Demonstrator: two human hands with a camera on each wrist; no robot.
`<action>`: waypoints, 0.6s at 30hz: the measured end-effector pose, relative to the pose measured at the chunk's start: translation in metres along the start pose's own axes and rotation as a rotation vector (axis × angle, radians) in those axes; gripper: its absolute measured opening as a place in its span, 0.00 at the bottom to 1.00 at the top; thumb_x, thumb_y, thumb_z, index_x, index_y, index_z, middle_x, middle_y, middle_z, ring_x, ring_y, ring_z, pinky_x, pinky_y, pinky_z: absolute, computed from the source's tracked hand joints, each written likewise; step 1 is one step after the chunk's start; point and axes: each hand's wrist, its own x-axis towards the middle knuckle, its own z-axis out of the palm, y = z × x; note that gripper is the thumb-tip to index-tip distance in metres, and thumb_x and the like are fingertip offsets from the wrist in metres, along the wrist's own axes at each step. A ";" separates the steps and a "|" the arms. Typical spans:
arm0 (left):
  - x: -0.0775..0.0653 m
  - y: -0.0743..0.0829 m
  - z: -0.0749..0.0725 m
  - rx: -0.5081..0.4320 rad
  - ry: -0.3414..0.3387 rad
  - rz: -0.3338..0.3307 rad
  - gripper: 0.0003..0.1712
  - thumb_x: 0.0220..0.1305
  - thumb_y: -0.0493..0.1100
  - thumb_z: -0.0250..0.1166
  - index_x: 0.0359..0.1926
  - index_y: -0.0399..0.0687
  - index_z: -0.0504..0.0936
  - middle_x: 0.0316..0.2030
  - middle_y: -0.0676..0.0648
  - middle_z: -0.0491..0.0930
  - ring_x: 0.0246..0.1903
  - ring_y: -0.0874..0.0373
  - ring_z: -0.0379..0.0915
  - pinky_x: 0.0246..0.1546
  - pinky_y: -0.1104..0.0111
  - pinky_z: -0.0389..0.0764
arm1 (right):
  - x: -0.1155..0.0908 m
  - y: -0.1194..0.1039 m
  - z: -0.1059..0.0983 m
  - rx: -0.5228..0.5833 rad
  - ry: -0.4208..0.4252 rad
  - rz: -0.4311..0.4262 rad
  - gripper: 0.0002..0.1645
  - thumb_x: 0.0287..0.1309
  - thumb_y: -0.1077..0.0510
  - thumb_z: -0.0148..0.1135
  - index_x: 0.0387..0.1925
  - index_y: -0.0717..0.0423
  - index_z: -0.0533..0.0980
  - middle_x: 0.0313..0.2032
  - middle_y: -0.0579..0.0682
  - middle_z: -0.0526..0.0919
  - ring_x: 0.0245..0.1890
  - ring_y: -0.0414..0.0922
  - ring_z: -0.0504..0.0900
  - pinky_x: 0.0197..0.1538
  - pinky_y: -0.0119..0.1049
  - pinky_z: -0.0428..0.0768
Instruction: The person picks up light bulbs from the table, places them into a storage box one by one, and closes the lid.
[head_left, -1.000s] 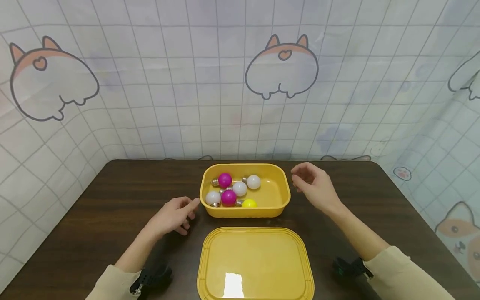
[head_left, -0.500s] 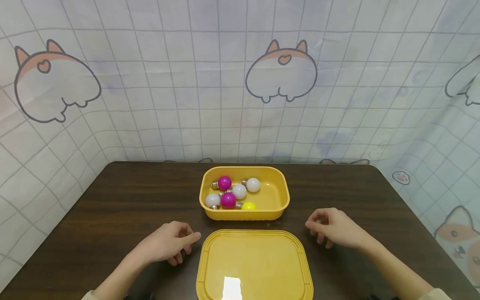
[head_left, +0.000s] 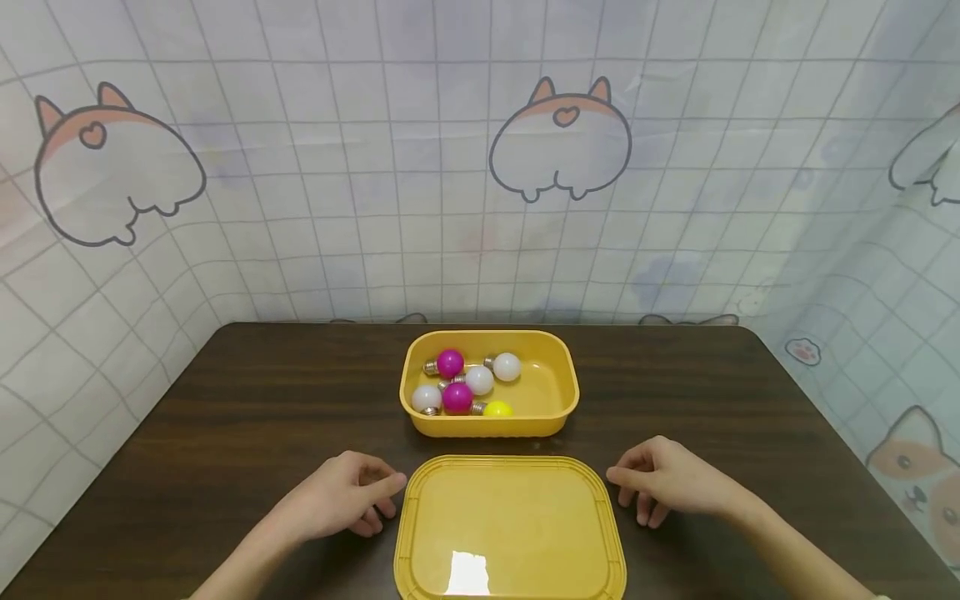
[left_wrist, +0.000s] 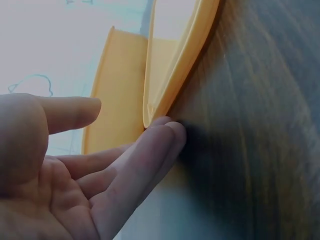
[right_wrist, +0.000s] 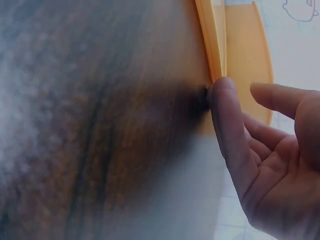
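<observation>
A yellow lid (head_left: pixel 513 525) lies flat on the table. My left hand (head_left: pixel 341 496) is at its left edge, with the fingers loosely bent; in the left wrist view the fingertips (left_wrist: pixel 172 132) are right at the lid's rim and the thumb stands apart. On the other side, my right hand (head_left: pixel 667 483) is close to the right edge, its fingertips (right_wrist: pixel 223 85) at the rim in the right wrist view, thumb also apart. Beyond the lid stands a yellow box (head_left: pixel 487 427) holding several light bulbs: magenta ones (head_left: pixel 457 397), white ones (head_left: pixel 507 367) and a yellow one (head_left: pixel 498 409).
The dark wooden table (head_left: pixel 247 417) reaches back to a white gridded cloth (head_left: pixel 465 192) with cartoon animals, which also hangs along both sides. A narrow strip of table separates the box from the lid.
Both hands have moved back from beside the box to the sides of the lid, the right one farther. In the last half second they have drawn in toward the lid's edges.
</observation>
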 end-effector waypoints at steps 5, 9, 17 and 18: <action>0.001 0.000 0.003 -0.045 -0.041 0.015 0.25 0.75 0.51 0.63 0.53 0.30 0.82 0.32 0.45 0.84 0.29 0.51 0.81 0.31 0.59 0.89 | 0.004 0.000 0.000 -0.004 -0.033 -0.036 0.15 0.76 0.55 0.58 0.41 0.61 0.84 0.31 0.55 0.83 0.27 0.51 0.83 0.29 0.44 0.88; 0.000 0.000 0.004 -0.061 -0.058 0.027 0.25 0.75 0.51 0.63 0.53 0.30 0.83 0.32 0.44 0.83 0.30 0.52 0.81 0.32 0.59 0.89 | 0.006 0.001 0.001 0.003 -0.046 -0.043 0.15 0.76 0.55 0.57 0.43 0.61 0.85 0.32 0.55 0.84 0.28 0.51 0.83 0.31 0.45 0.88; -0.003 -0.003 0.007 -0.104 -0.103 0.054 0.22 0.75 0.50 0.63 0.53 0.33 0.80 0.37 0.43 0.82 0.36 0.50 0.80 0.36 0.58 0.89 | 0.003 0.000 0.002 0.002 -0.051 -0.030 0.15 0.75 0.55 0.59 0.47 0.62 0.84 0.34 0.54 0.84 0.30 0.52 0.84 0.32 0.43 0.88; -0.004 -0.003 0.007 -0.116 -0.107 0.062 0.22 0.76 0.50 0.62 0.53 0.33 0.80 0.38 0.43 0.81 0.37 0.50 0.79 0.37 0.58 0.89 | 0.004 0.000 0.001 0.005 -0.054 -0.032 0.15 0.75 0.55 0.59 0.47 0.62 0.84 0.35 0.54 0.84 0.30 0.52 0.84 0.32 0.43 0.88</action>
